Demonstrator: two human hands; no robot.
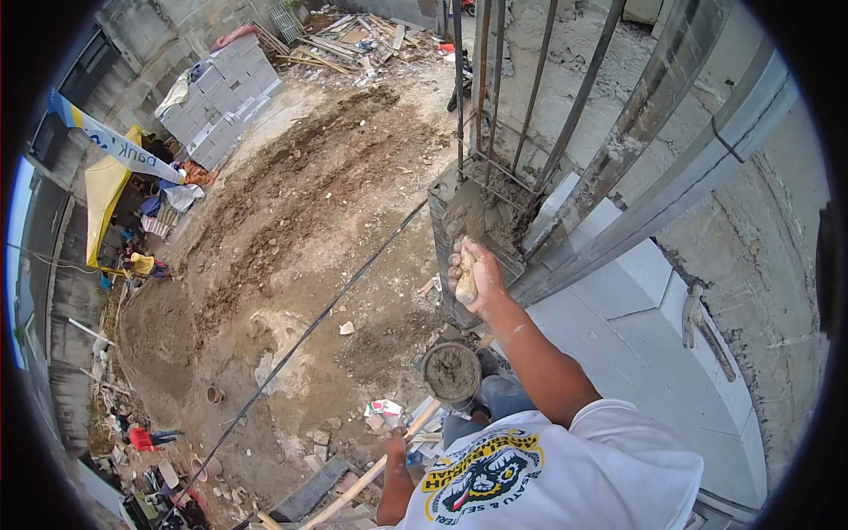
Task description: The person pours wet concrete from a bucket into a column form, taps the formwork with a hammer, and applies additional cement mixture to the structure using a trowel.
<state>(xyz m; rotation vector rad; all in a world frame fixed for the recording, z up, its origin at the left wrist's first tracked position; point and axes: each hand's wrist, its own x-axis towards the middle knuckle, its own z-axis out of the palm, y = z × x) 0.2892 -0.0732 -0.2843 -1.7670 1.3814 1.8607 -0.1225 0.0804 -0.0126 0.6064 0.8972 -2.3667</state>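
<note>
My right hand [475, 277] is closed around the pale wooden handle of a trowel [465, 284]; its blade is hard to make out against the grey mortar. Just beyond the fist, wet mortar [473, 215] lies within a formwork box [439, 231] at the foot of several upright steel bars [533, 88]. Below that hand, a bucket [465, 405] filled with mortar stands close to my legs. My left hand [395, 443] grips a long wooden pole [358, 486] at the lower middle, its fingers small in view.
Far below lies a dirt yard [265, 221] with rubble. A dark cable [314, 327] crosses it diagonally. White block walling [640, 353] runs along my right, with a metal tool [698, 327] against it. People [152, 436] and a yellow canopy [106, 199] appear at far left.
</note>
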